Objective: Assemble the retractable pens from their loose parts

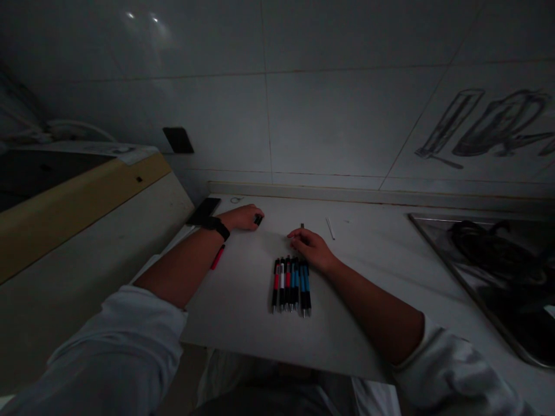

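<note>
Several click pens point(291, 284) with red, white and blue barrels lie side by side on the white counter point(243, 306), tips toward me. My right hand point(310, 245) rests just behind their far ends, its fingers closed on a dark pen that sticks out past them. My left hand point(243, 218), with a black watch on the wrist, lies at the back left, curled round a small dark object point(258, 219). A red pen point(217, 257) lies beside my left forearm.
A dark phone point(204, 210) lies at the counter's back left corner. A thin white stick point(330, 228) lies behind my right hand. A steel sink point(498, 277) with dark things in it is at the right. A tiled wall stands behind; a tan-topped appliance point(78, 196) is left.
</note>
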The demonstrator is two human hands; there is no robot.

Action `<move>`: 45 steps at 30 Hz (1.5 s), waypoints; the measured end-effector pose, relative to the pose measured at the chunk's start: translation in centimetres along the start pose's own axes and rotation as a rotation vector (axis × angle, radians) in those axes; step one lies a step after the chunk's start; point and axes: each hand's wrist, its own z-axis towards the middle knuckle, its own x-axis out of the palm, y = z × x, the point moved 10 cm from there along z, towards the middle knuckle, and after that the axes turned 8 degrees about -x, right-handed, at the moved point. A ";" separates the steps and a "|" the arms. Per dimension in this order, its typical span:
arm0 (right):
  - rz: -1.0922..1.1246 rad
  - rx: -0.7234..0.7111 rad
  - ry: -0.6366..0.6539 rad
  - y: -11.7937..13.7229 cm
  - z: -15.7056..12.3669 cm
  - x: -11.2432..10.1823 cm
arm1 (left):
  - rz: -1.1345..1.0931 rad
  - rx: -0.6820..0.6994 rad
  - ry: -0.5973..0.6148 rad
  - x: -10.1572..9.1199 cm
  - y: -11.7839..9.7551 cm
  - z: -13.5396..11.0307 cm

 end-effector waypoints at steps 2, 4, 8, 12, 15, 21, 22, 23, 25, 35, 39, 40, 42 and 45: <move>0.001 -0.006 0.001 0.1 0.0 0.0 | -0.004 0.007 -0.007 -0.1 -0.1 0.0; 0.007 -0.008 0.006 0.2 0.0 0.1 | -0.010 -0.002 -0.019 -0.2 -0.1 0.0; -0.004 -0.008 0.017 0.1 0.1 0.1 | -0.006 -0.028 -0.017 -0.1 0.0 -0.2; -0.021 -0.009 0.021 -0.1 0.1 0.1 | 0.000 -0.033 -0.015 -0.1 0.1 -0.2; -0.034 -0.008 0.013 -0.2 0.1 0.1 | 0.006 -0.016 -0.029 -0.1 0.2 -0.1; -0.004 0.017 0.020 -0.3 0.0 0.2 | 0.001 -0.006 -0.028 -0.1 0.5 -0.1; -0.004 0.016 0.019 -0.3 0.1 0.1 | -0.001 -0.007 -0.026 -0.1 0.4 -0.2; -0.004 0.013 0.020 -0.3 0.1 0.1 | 0.000 -0.010 -0.022 -0.1 0.4 -0.2; -0.001 0.002 0.019 -0.1 0.1 -0.1 | 0.007 -0.019 -0.015 0.0 0.3 -0.3; -0.486 -0.055 0.096 4.0 -0.6 -3.3 | -0.092 -0.011 -0.172 -4.5 -3.4 -2.3; -0.673 0.118 0.326 3.3 -2.7 -2.3 | -0.293 0.047 -0.374 -7.4 -8.9 -4.9; -0.697 0.149 0.366 3.1 -3.2 -2.0 | -0.341 0.059 -0.400 -7.4 -10.2 -5.5; -0.733 0.191 0.423 3.0 -3.9 -1.5 | -0.439 0.081 -0.445 -7.0 -12.2 -6.5; -0.759 0.206 0.468 3.1 -4.3 -1.2 | -0.516 0.105 -0.493 -5.2 -13.4 -7.2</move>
